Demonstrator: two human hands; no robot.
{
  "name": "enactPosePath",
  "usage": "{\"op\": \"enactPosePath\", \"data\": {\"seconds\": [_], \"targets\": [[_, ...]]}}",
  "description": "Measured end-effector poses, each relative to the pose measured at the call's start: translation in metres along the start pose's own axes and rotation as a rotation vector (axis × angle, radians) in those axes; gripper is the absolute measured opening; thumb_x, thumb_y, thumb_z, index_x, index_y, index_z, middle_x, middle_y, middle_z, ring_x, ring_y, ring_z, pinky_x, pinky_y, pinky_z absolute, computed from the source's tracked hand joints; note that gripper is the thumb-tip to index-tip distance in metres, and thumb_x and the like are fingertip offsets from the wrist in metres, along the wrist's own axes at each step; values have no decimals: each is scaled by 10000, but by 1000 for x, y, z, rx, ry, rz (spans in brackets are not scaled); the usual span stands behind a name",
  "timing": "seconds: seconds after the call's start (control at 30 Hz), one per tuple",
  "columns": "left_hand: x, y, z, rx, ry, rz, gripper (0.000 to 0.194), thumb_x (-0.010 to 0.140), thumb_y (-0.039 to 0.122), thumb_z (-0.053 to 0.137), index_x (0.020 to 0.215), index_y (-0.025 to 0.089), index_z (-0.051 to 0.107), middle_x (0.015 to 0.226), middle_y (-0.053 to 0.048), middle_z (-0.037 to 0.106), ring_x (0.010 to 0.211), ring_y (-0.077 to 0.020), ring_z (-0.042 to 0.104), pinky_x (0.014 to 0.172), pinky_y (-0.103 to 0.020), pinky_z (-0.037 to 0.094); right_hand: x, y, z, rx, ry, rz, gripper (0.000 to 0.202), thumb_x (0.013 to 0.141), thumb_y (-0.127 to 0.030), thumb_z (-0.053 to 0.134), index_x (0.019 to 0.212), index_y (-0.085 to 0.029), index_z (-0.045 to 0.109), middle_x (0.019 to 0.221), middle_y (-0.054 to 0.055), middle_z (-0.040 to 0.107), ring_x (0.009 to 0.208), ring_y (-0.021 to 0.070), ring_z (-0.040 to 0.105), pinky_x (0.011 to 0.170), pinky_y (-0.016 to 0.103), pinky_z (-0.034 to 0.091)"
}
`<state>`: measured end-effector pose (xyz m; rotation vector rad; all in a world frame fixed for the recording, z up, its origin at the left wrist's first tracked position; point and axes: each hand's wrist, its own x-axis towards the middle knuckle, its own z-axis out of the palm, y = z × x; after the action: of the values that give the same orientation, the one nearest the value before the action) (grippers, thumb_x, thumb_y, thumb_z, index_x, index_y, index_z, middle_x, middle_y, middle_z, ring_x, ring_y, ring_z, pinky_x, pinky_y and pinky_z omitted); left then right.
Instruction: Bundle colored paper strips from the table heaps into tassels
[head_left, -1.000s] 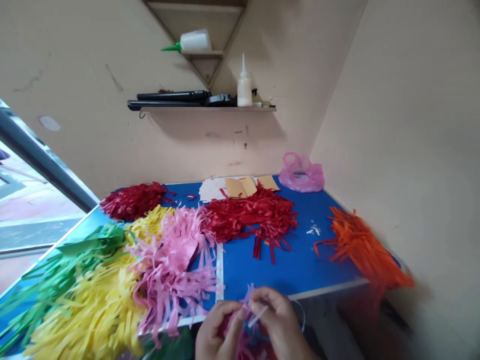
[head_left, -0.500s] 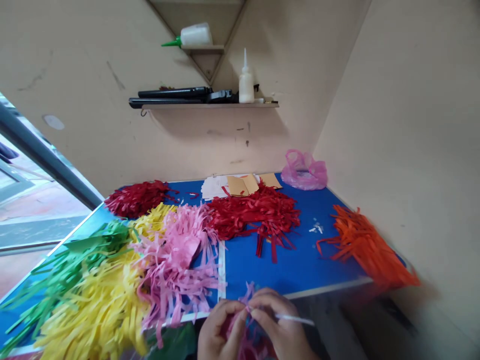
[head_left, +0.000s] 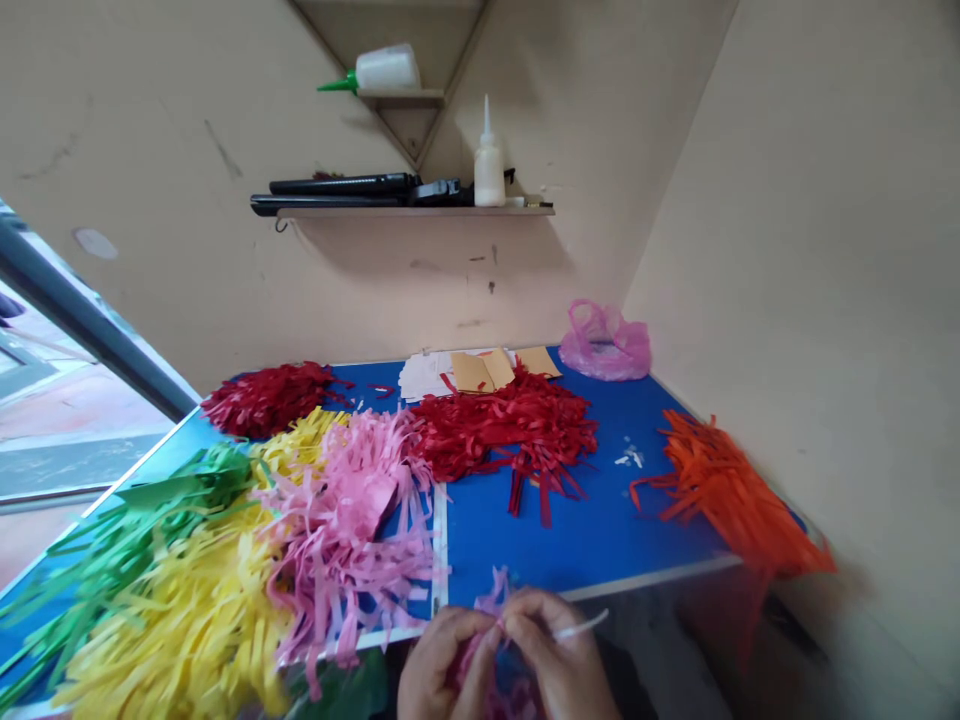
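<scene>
At the front edge of the table, my left hand (head_left: 448,668) and my right hand (head_left: 556,655) meet, thumbs and fingertips pinched together. Between them is a piece of pink and lilac fringed paper (head_left: 491,590), its strips showing above and below the fingers. The exact spot they pinch is too small to make out. From my right hand a thin white strip or stick (head_left: 589,625) juts out to the right. Nearest to my left hand on the table lies a heap of pink fringed paper (head_left: 360,500).
The blue table (head_left: 525,550) bears yellow fringe (head_left: 187,610), green fringe (head_left: 180,490), red fringe (head_left: 510,430), more red fringe (head_left: 270,400) and orange fringe (head_left: 727,490). Behind lie cards (head_left: 472,372) and a pink plastic bag (head_left: 607,345). A wall shelf (head_left: 412,212) holds a glue bottle (head_left: 490,175).
The thin white piece at my right hand has swung so its free end points higher. Both hands keep their pinch on the fringed paper. The view has shifted slightly.
</scene>
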<state>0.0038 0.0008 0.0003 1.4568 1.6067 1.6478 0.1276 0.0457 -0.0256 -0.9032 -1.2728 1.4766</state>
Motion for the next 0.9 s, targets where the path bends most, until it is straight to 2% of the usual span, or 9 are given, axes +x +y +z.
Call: {"op": "enactPosePath", "data": {"seconds": [0.13,0.23,0.3,0.4,0.5,0.67,0.73,0.8,0.9], "targets": [[1,-4,-6,173,-13,144,122,858,284,638,748,237,665,647,18,650,589,-125,619,595,-202,492,0,-2,-2,-113,-20,-87,289,854,-454,669,733,-194,703,751,44,671,726,195,599,698,280,463],[6,-3,-14,267,-121,277,97,853,206,627,761,228,649,650,11,663,587,-120,632,579,-189,504,0,-3,-3,-166,-9,-94,282,858,-436,665,718,-192,693,743,38,669,714,192,601,686,274,463],[9,-2,-19,275,-216,309,103,867,189,607,782,222,652,666,-3,676,600,-125,645,579,-189,514,0,-3,-2,-165,-15,-75,295,859,-450,658,719,-192,684,734,35,666,699,189,596,665,271,459],[11,1,-22,252,-254,263,106,878,213,603,788,222,659,667,-7,682,596,-128,649,575,-191,521,-1,-6,-1,-193,-44,-135,286,881,-436,634,731,-196,675,731,33,664,693,185,598,653,267,455],[6,1,-20,221,-199,183,115,877,262,619,776,232,666,669,1,685,596,-127,648,580,-192,518,-1,-12,1,-259,-45,-220,274,902,-415,606,736,-203,658,727,26,653,695,178,602,658,256,454],[-5,-5,-17,190,-176,85,124,886,340,613,866,264,709,773,-5,734,702,-149,694,661,-210,537,-3,-16,0,-270,-63,-141,296,930,-449,545,787,-204,631,738,18,620,703,172,585,662,245,455],[-7,-8,-17,211,-119,24,131,862,380,643,891,267,703,767,10,738,679,-143,697,648,-198,540,-4,-13,-1,-259,-82,-121,281,926,-448,554,812,-206,641,762,22,628,722,177,585,662,246,451],[-8,-9,-18,232,-42,-29,167,853,417,645,831,257,687,711,21,717,618,-135,674,607,-191,533,-4,-10,-2,-282,-106,-114,254,920,-426,572,821,-207,654,778,26,637,736,180,587,681,253,446],[-6,-9,-18,225,-79,38,149,842,407,654,823,263,687,732,18,718,644,-139,675,636,-196,539,-2,-9,-4,-312,-107,-124,259,913,-412,585,778,-201,649,741,21,630,706,173,580,672,253,438]]}}
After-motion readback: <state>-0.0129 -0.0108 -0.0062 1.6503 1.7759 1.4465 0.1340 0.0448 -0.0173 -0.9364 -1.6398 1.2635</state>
